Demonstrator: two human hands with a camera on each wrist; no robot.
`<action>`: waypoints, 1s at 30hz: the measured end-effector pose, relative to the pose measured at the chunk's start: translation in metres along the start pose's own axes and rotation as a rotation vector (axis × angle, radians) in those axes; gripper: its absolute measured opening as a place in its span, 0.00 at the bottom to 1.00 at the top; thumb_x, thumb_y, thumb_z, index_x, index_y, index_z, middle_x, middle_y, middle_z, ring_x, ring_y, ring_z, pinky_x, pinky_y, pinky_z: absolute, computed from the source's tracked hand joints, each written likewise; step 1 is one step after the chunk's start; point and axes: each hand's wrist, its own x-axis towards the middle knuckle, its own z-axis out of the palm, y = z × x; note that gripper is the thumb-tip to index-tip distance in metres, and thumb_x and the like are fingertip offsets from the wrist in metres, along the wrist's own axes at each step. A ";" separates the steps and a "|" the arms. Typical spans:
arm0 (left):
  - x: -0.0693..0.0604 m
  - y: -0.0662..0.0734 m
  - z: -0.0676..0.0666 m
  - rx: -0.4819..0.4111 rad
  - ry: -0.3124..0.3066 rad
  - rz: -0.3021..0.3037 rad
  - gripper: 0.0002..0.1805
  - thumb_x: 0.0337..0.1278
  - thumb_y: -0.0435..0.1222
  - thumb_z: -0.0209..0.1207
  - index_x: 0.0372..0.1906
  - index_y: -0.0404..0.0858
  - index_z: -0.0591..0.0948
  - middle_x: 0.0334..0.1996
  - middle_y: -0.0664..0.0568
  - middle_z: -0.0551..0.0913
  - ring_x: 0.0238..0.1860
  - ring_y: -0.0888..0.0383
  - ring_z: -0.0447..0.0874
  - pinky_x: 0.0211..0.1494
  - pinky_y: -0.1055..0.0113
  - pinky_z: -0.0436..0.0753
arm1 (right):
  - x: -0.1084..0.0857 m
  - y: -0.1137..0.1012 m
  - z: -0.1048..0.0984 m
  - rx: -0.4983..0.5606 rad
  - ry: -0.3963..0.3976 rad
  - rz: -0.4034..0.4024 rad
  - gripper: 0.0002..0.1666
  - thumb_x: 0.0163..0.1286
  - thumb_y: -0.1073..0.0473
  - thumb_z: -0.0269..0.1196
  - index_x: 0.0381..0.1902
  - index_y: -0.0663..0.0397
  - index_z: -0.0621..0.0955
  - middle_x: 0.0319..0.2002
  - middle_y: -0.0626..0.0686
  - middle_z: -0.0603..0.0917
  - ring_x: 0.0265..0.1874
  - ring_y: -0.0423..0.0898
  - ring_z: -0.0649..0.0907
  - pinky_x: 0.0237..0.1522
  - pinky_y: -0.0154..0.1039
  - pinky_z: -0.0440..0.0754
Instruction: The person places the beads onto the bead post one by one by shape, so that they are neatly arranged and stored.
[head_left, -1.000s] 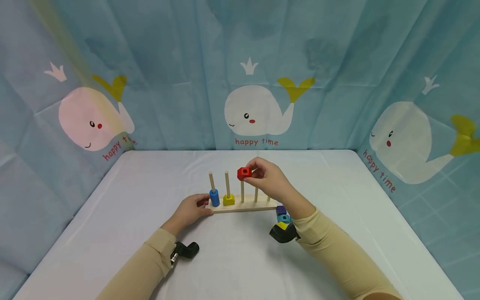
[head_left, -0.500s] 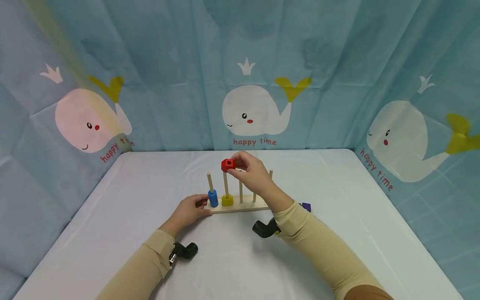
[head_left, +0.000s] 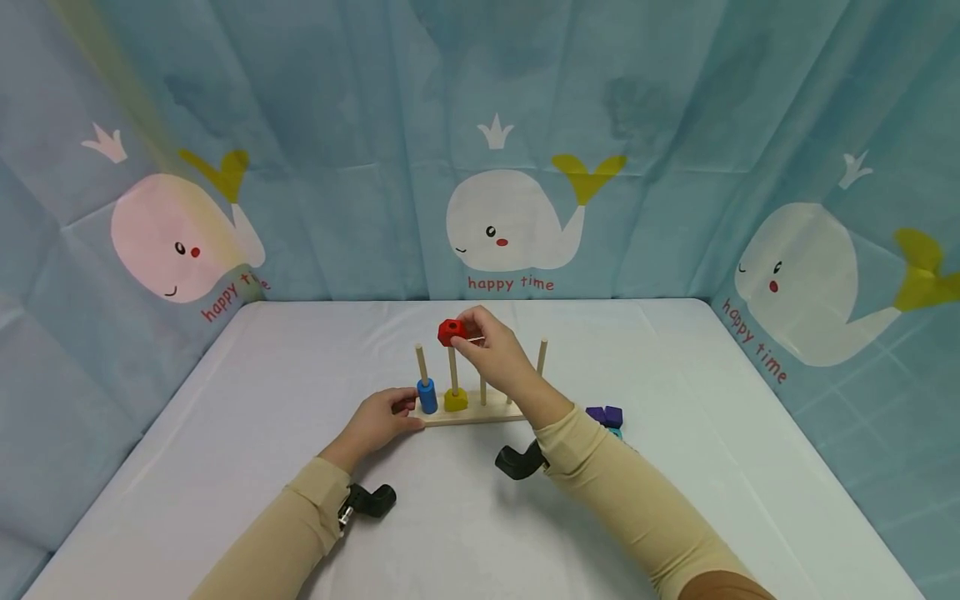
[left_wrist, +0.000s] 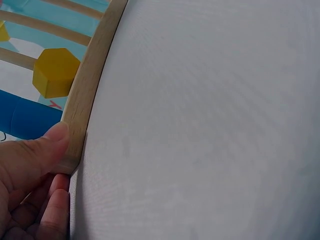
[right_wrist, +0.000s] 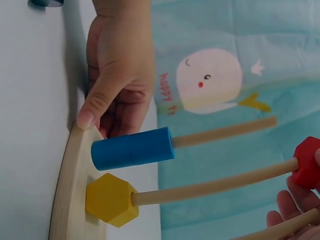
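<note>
A wooden base (head_left: pixel 487 414) with upright pegs stands on the table. Blue cylinder pieces (head_left: pixel 427 397) sit on its leftmost peg, and a yellow hexagonal piece (head_left: pixel 455 400) sits at the bottom of the second. My left hand (head_left: pixel 378 423) grips the base's left end, thumb (left_wrist: pixel 57 135) on the wood in the left wrist view. My right hand (head_left: pixel 495 350) pinches a red hexagonal piece (head_left: pixel 451 332) at the top of the second peg; in the right wrist view the red piece (right_wrist: pixel 307 162) meets the tip of that peg (right_wrist: pixel 215 186).
Purple pieces (head_left: pixel 604 416) and a turquoise piece (head_left: pixel 616 432) lie on the white table (head_left: pixel 442 533) right of the base, partly behind my right sleeve (head_left: pixel 637 492). A curtain with printed whales (head_left: pixel 360 225) hangs behind and beside the table.
My right hand has carried the red piece left from above the third peg to the second peg's top. The purple pieces have come into view beside my sleeve. My left hand stays put.
</note>
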 end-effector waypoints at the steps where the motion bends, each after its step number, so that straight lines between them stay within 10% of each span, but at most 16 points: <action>1: 0.000 0.000 0.000 0.001 0.001 0.000 0.30 0.44 0.42 0.68 0.57 0.40 0.76 0.45 0.53 0.80 0.49 0.56 0.76 0.54 0.58 0.75 | 0.000 0.001 0.000 0.002 -0.001 0.007 0.13 0.67 0.57 0.57 0.49 0.50 0.73 0.43 0.50 0.79 0.41 0.46 0.78 0.48 0.41 0.77; 22: 0.002 -0.001 0.000 -0.001 0.002 -0.002 0.31 0.43 0.42 0.69 0.56 0.40 0.76 0.45 0.53 0.81 0.48 0.57 0.77 0.54 0.58 0.75 | -0.009 0.022 0.019 0.126 0.045 0.121 0.32 0.60 0.66 0.63 0.60 0.50 0.63 0.43 0.52 0.77 0.40 0.46 0.77 0.46 0.37 0.79; 30: 0.001 -0.001 0.000 -0.009 -0.007 0.003 0.31 0.43 0.42 0.68 0.57 0.40 0.76 0.46 0.52 0.80 0.49 0.56 0.77 0.55 0.58 0.75 | -0.013 0.035 0.027 0.159 0.045 0.175 0.23 0.60 0.65 0.63 0.52 0.55 0.69 0.42 0.54 0.79 0.39 0.46 0.78 0.47 0.38 0.79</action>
